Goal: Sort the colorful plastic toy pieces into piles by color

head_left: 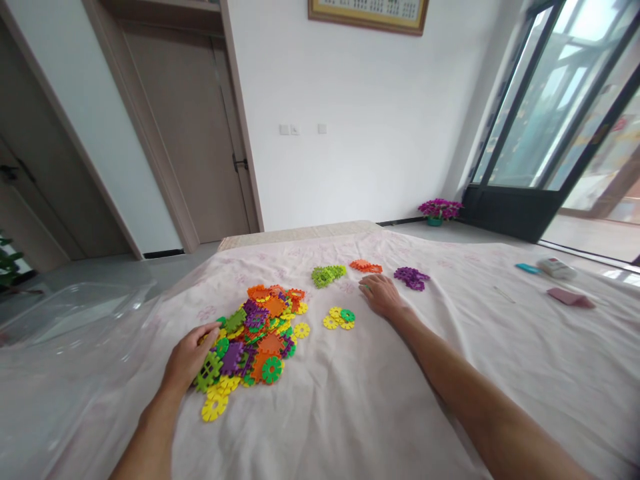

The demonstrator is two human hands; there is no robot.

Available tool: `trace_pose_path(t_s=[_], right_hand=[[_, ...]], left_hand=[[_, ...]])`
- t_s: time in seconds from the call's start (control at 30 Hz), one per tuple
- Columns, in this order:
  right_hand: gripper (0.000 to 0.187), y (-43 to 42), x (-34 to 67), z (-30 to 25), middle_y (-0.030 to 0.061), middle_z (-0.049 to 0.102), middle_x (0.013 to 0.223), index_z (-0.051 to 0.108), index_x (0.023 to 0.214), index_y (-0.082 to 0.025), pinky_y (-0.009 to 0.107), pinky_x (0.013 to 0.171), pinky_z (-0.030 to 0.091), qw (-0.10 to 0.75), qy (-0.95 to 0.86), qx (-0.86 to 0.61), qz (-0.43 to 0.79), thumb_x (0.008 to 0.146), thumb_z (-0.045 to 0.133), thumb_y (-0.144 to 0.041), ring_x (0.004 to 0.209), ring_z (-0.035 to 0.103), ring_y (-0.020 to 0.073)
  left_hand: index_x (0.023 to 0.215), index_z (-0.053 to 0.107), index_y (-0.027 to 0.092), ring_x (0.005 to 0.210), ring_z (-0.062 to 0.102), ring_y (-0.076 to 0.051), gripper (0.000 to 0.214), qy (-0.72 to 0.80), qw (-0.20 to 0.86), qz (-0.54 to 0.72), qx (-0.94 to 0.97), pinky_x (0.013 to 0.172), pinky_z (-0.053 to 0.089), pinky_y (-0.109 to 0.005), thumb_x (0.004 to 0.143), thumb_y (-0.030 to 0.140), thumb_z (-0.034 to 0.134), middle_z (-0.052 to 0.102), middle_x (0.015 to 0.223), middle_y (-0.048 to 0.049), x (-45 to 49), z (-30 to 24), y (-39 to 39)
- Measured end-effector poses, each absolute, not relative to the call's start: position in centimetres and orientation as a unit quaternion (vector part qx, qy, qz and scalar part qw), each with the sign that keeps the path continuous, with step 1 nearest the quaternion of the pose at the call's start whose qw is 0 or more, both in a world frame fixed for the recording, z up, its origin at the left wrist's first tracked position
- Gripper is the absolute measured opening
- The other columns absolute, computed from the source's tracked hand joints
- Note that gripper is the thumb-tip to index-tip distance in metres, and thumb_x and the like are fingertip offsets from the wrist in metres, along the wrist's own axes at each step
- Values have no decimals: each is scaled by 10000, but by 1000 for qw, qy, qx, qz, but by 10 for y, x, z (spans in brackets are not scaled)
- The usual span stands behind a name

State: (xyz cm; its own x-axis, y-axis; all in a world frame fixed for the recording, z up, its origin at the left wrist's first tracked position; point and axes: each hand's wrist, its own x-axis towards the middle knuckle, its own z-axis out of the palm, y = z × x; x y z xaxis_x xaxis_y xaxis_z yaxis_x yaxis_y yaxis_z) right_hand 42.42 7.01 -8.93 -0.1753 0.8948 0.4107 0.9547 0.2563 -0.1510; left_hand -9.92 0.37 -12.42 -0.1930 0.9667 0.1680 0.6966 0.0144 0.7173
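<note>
My left hand (pixel 190 353) rests at the left edge of a mixed pile of plastic building pieces (pixel 270 343), its thumb and index finger slightly apart against them. The pile holds orange, purple and green notched squares and yellow and green notched discs. Farther right, my right hand (pixel 383 295) lies low over the cloth with fingers stretched out. A small green spot shows at its fingers; I cannot make out what it is. Just beyond are orange pieces (pixel 366 266); purple pieces (pixel 411 278) lie to its right, light green squares (pixel 328 275) and yellow and green discs (pixel 339 319) to its left.
A pale patterned cloth (pixel 360 400) covers the surface. Clear plastic containers (pixel 65 313) stand at the left. At the far right lie a white packet (pixel 557 269), a blue item (pixel 527 268) and a pink cloth (pixel 571 298). Magenta flowers (pixel 440 209) stand by the wall.
</note>
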Motion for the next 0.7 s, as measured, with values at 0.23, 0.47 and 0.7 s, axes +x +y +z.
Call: trace_pose_path(t_s=[0.23, 0.47, 0.7], right_hand=[[289, 42, 390, -87, 23, 684, 883, 734, 957, -245, 268, 704, 431, 228, -826, -505, 99, 777, 674, -463, 793, 599, 173], [228, 55, 394, -101, 5, 661, 739, 683, 805, -186, 253, 593, 403, 300, -765, -541, 180, 768, 658, -409, 673, 578, 155], [276, 48, 403, -88, 85, 655, 1137, 671, 1052, -237, 380, 919, 407, 327, -687, -646, -56, 870, 585, -426, 1055, 560, 257]], left_hand=[[1155, 682, 245, 1105, 644, -243, 487, 684, 185, 362, 606, 926, 502, -308, 820, 544, 494, 709, 1178, -34, -99, -126, 4], [1158, 683, 243, 1091, 650, -236, 492, 686, 179, 363, 604, 927, 498, -303, 822, 550, 496, 713, 1168, -27, -100, -127, 5], [1104, 705, 251, 1071, 656, -227, 453, 685, 168, 368, 606, 902, 498, -286, 821, 537, 497, 721, 1149, -19, -99, -124, 5]])
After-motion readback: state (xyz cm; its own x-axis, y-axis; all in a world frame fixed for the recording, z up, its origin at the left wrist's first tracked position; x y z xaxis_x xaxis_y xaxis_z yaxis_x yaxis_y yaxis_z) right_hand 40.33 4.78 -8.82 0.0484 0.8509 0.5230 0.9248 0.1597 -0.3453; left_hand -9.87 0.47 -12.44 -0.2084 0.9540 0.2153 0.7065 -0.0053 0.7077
